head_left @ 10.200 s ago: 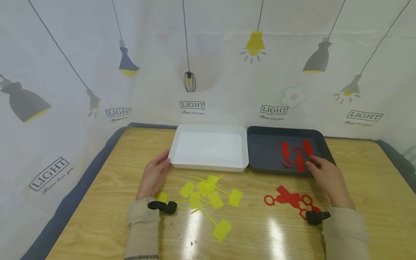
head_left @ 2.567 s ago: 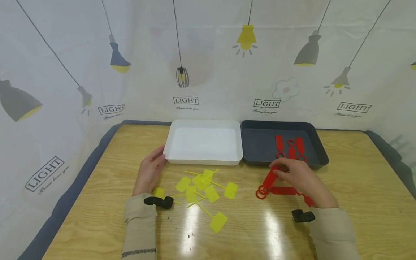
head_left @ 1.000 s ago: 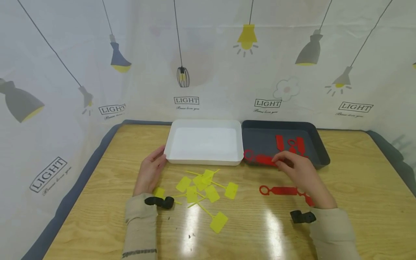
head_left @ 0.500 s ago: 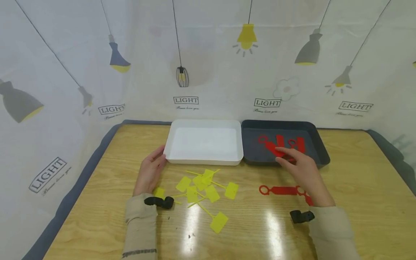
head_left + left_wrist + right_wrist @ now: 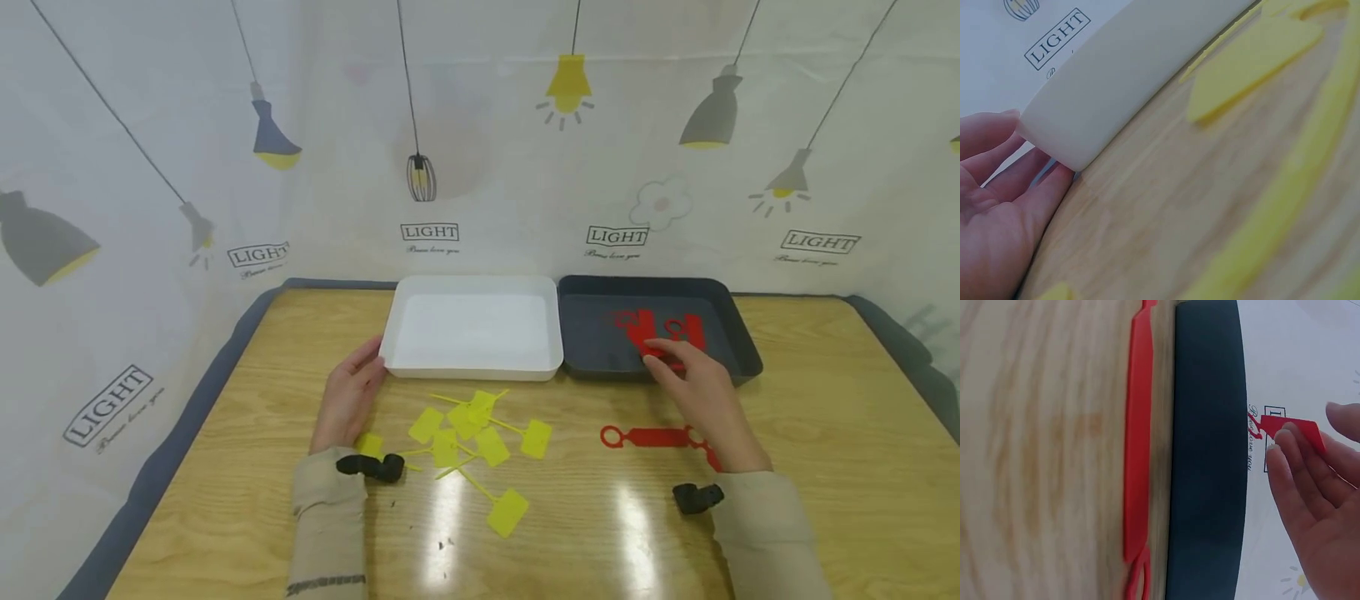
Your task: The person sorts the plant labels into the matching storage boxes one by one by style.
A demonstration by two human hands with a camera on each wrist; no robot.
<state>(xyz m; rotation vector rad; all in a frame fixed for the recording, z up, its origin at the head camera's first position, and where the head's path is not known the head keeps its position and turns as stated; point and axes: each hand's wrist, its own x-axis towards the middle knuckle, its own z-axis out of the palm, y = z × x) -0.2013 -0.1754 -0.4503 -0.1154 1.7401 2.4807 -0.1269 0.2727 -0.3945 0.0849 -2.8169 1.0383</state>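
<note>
In the head view, my left hand (image 5: 348, 400) touches the near left corner of the white tray (image 5: 468, 374), its fingertips against the outer wall. My right hand (image 5: 701, 392) is over the near side of the dark grey tray (image 5: 592, 367), holding a red plastic ring-ended tag (image 5: 637, 333) at its fingers. In the right wrist view this tag (image 5: 1279, 424) shows above the tray rim, the thumb slightly apart from it. Several other red tags (image 5: 693, 327) lie in the dark tray, partly behind the hand. On the table in front are more red tags (image 5: 656, 437), some covered by the right wrist.
Several yellow plastic tie tags (image 5: 491, 446) lie loosely heaped before the white tray, one (image 5: 508, 512) nearer me. Both trays stand side by side at the back of the wooden table (image 5: 247, 400), against a printed cloth (image 5: 510, 158).
A red tag has been lifted from the table pile and carried into the dark tray; over the last half second it moved slightly right, beside the others. My left hand has stayed at the white tray.
</note>
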